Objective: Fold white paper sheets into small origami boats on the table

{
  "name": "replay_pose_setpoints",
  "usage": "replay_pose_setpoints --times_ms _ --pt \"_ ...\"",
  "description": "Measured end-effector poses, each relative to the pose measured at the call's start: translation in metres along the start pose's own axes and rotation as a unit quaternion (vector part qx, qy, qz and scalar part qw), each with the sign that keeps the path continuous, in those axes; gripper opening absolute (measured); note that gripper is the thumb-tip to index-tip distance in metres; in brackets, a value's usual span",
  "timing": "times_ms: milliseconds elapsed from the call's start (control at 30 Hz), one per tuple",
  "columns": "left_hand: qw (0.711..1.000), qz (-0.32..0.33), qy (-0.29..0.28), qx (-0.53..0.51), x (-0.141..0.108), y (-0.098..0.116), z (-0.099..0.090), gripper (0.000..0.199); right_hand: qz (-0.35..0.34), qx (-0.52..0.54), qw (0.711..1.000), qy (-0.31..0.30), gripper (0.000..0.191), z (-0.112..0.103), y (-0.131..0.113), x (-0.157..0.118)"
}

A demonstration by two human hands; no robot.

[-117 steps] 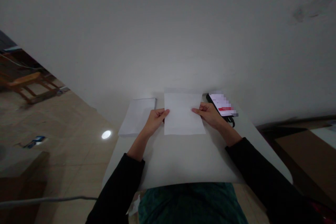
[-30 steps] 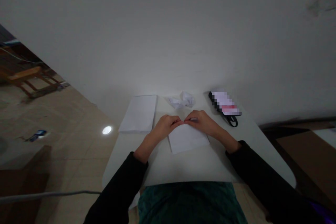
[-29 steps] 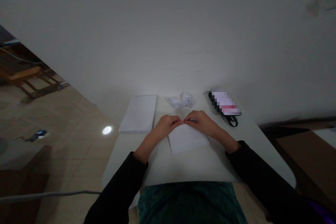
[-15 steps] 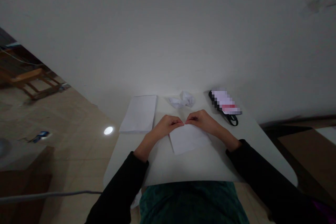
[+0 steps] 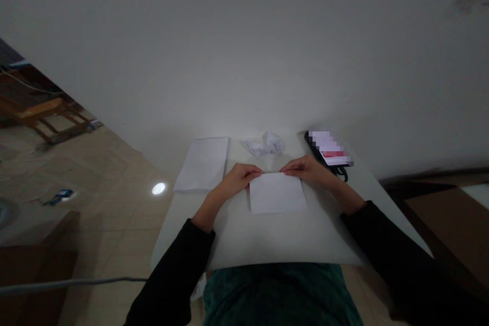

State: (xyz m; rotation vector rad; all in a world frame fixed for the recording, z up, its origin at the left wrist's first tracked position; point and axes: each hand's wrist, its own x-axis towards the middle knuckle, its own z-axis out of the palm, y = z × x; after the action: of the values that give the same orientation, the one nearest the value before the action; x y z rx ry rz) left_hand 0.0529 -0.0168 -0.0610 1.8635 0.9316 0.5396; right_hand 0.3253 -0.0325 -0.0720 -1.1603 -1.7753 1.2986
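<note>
A small white sheet of paper [image 5: 278, 194], rectangular and seemingly folded, lies over the middle of the white table [image 5: 263, 242]. My left hand [image 5: 241, 178] pinches its far edge near the left corner, fingers closed. At the right part of that same edge, my right hand [image 5: 305, 169] also grips the paper between thumb and fingers. The far edge looks slightly raised between them. Just beyond the hands sits crumpled white paper [image 5: 265, 144].
A stack of white paper [image 5: 202, 164] lies at the table's left. A phone [image 5: 329, 147] with a dark case and strap rests at the back right, near the wall [image 5: 244, 51]. A grey cable [image 5: 76, 282] crosses the lower left. A wooden chair [image 5: 46, 109] stands far left.
My hands have moved apart along the paper's far edge, from nearly touching at its middle toward its two corners. The sheet now sits straighter.
</note>
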Motion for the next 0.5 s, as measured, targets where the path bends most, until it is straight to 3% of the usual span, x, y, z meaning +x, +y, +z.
replay_pose_setpoints --times_ms 233,500 --pt "0.999 0.036 0.005 0.040 0.001 0.000 0.002 0.030 0.035 0.060 0.998 0.012 0.036 -0.003 0.005 -0.001" --pt "0.984 0.083 -0.011 0.159 -0.006 0.018 0.015 0.033 0.013 0.089 0.995 0.037 0.033 0.027 -0.010 -0.001"
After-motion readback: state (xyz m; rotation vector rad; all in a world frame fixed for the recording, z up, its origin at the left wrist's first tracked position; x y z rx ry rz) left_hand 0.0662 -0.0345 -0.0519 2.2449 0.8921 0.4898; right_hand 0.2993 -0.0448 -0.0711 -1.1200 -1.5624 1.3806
